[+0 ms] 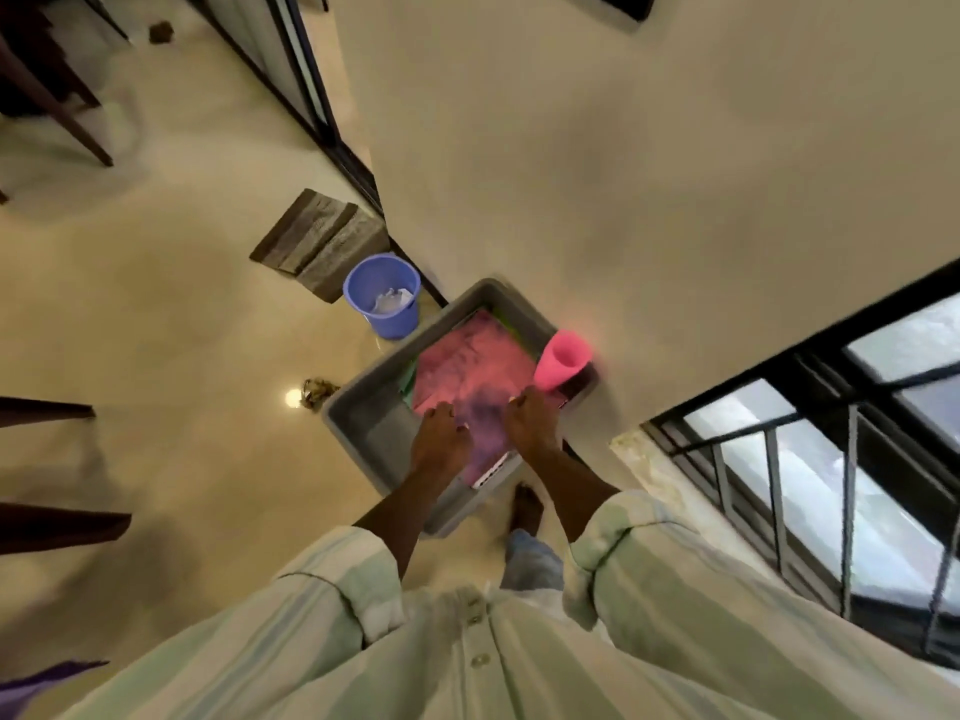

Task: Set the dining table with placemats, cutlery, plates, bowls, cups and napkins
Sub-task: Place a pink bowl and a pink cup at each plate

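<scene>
A grey plastic bin [363,423] stands on the floor by the wall, straight below me. Inside lie flat mats: a pink one [467,361] on top, a purple one [485,428] near me, and a green edge [408,379] showing under them. A pink cup [561,358] leans at the bin's far right corner. My left hand [439,433] and my right hand [530,420] reach into the bin, and both pinch the near edge of the purple mat. The picture is blurred, so the fingers' hold is hard to make out.
A blue bucket [382,301] with paper in it stands left of the bin, with a brown doormat [319,241] behind it. Dark chair legs [52,90] show at far left. A window with bars [831,459] is on the right. My bare foot [524,506] is beside the bin.
</scene>
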`<action>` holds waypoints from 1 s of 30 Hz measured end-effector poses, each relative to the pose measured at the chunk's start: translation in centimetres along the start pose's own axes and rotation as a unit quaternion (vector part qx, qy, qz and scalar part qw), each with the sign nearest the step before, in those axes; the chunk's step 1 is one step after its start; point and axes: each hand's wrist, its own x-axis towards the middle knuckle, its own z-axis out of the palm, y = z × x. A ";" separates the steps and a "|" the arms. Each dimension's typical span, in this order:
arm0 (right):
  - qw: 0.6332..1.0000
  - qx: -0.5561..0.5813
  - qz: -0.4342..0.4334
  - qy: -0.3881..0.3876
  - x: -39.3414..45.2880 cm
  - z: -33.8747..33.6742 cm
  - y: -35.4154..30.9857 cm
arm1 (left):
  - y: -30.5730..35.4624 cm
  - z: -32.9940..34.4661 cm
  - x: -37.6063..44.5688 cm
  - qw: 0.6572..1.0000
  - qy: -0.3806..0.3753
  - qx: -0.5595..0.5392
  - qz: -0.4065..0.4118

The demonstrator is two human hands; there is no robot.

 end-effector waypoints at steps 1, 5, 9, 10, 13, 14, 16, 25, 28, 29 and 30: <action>0.999 0.032 0.017 0.009 1.3 -1.5 0.2 | 1.2 0.6 0.7 1.000 -0.003 0.002 -0.003; 0.980 0.097 0.173 -0.002 9.4 -5.5 3.3 | 4.9 3.9 4.5 0.999 0.003 0.033 -0.019; 0.973 0.084 0.215 -0.027 15.5 -6.4 5.8 | 6.4 6.5 7.2 0.998 -0.013 0.038 -0.038; 0.963 0.104 0.245 -0.040 16.6 -6.1 6.2 | 6.5 6.9 7.8 0.998 -0.015 0.039 -0.047; 0.927 0.192 0.316 -0.063 19.5 -4.6 8.0 | 6.2 8.4 9.6 0.997 -0.027 0.021 -0.076; 0.919 0.197 0.335 -0.066 20.2 -4.0 8.5 | 6.0 8.8 10.2 0.997 -0.024 0.019 -0.077; 0.903 0.209 0.368 -0.079 21.4 -3.0 9.1 | 6.0 9.1 10.9 0.997 -0.018 0.014 -0.073; 0.906 0.229 0.355 -0.005 19.9 -1.5 6.3 | 3.7 7.9 10.7 0.997 -0.008 -0.026 -0.066; 0.936 0.173 0.293 -0.095 16.4 -1.4 2.6 | 2.6 5.8 9.4 0.997 0.004 -0.048 -0.060; 0.944 0.158 0.264 -0.120 15.2 -0.7 1.4 | 1.7 4.8 8.8 0.996 0.011 -0.058 -0.060; 0.952 0.129 0.244 -0.132 14.1 -0.1 0.0 | 1.1 3.6 8.1 0.996 0.021 -0.062 -0.059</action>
